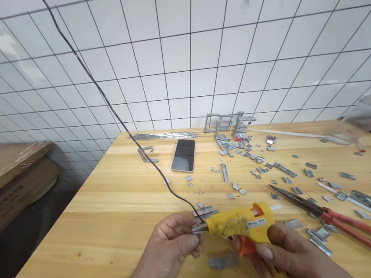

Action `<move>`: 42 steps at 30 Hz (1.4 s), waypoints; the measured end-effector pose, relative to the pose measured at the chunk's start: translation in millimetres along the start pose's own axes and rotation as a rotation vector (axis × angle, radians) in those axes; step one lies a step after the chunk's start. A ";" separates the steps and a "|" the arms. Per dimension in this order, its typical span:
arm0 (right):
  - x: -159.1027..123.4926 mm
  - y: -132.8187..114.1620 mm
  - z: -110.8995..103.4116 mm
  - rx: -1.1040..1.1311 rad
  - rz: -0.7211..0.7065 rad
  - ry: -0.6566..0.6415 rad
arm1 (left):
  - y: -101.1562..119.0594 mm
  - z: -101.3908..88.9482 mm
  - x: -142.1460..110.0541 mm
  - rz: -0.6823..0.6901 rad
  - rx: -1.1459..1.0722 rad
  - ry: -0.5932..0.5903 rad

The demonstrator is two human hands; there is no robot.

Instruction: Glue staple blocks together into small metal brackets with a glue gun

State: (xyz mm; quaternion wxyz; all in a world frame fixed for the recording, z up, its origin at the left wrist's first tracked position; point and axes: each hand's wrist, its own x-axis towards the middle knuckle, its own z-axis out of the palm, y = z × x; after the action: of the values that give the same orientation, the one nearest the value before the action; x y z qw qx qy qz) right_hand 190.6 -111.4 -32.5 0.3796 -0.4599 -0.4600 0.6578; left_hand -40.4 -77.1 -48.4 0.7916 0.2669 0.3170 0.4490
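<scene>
My right hand grips a yellow hot glue gun by its handle, with fingers around the orange trigger. A whitish glue stick pokes out of the gun's back end. The nozzle points left, toward my left hand. My left thumb and fingers are pinched together right at the nozzle tip; what lies between them is too small and hidden to name. Just behind the tip are grey metal strips. Below the gun, a short grey strip lies on the wooden table.
A black cord hangs across the view down to the gun. On the table are a phone, thin metal rods, small grey frames, scattered metal pieces and red-handled long-nosed pliers. A cardboard box stands left.
</scene>
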 end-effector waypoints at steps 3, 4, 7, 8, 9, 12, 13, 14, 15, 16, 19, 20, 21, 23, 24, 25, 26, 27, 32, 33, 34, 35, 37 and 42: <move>-1.0 -2.7 -0.4 0.018 -0.009 0.024 | 0.8 -3.0 1.1 -0.025 -0.069 0.061; -1.1 -3.2 -0.4 0.020 -0.004 0.032 | 0.9 -4.1 1.6 -0.023 -0.088 0.075; -0.9 -2.5 -0.1 0.014 0.017 0.060 | 1.5 -5.5 2.6 -0.010 -0.124 0.085; -0.6 -1.9 0.0 0.009 0.018 0.064 | 1.7 -5.4 2.7 -0.012 -0.136 0.081; -0.2 -1.4 0.1 0.004 0.015 0.066 | 2.0 -5.1 2.6 -0.017 -0.152 0.076; 0.6 -0.7 0.7 0.005 0.011 0.074 | 2.6 -4.2 1.9 -0.042 -0.193 0.068; 0.7 -0.8 1.0 0.016 0.014 0.075 | 2.6 -4.2 1.7 -0.051 -0.201 0.065; 0.6 -1.1 1.4 0.028 0.016 0.074 | 2.4 -4.3 1.6 -0.058 -0.207 0.060; 0.4 -1.5 1.8 0.039 0.016 0.075 | 2.0 -4.7 1.5 -0.064 -0.208 0.053; 0.0 -1.8 2.3 0.044 0.016 0.079 | 1.5 -5.2 1.5 -0.067 -0.202 0.044; -1.1 -2.4 2.9 0.026 0.030 0.101 | -0.6 -6.9 1.3 -0.063 -0.166 0.007; -1.3 -2.2 2.8 0.022 0.038 0.104 | -1.2 -7.3 1.3 -0.061 -0.155 -0.001; -1.3 -1.8 2.5 0.022 0.044 0.098 | -1.6 -7.5 1.2 -0.061 -0.148 -0.006; -0.7 -0.4 1.4 0.031 0.043 0.063 | -1.7 -7.4 1.4 -0.061 -0.142 -0.014; -0.2 0.6 0.7 0.037 0.043 0.045 | -1.5 -7.2 1.7 -0.058 -0.143 -0.012; 0.2 1.6 -0.1 0.041 0.045 0.035 | -1.1 -6.9 1.9 -0.056 -0.147 -0.012; 0.7 2.5 -0.8 0.044 0.050 0.033 | -0.8 -6.5 2.1 -0.054 -0.152 -0.010; 1.0 3.3 -1.5 0.048 0.058 0.035 | -0.5 -6.2 2.3 -0.054 -0.158 -0.007; 1.8 3.5 -2.4 0.058 0.066 0.008 | -1.0 -5.7 1.4 -0.046 -0.171 -0.018; 1.9 3.3 -2.3 0.054 0.064 0.006 | -1.2 -5.9 1.3 -0.045 -0.172 -0.028; 2.2 3.1 -2.2 0.052 0.062 0.008 | -1.3 -6.3 1.2 -0.043 -0.173 -0.034; 2.4 3.2 -2.1 0.052 0.058 0.008 | -1.4 -6.8 1.1 -0.043 -0.171 -0.038; 3.1 3.9 -2.4 0.057 0.047 0.003 | -1.4 -8.0 1.0 -0.038 -0.171 -0.042; 3.8 5.1 -4.4 0.050 0.058 -0.018 | -2.2 -9.0 0.8 -0.039 -0.197 -0.061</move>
State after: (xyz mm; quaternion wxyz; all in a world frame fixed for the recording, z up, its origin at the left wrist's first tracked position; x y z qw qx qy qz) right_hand 193.3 -108.3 -39.1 0.3676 -0.4573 -0.4336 0.6839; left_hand -45.5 -76.1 -56.1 0.8319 0.1951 0.2521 0.4542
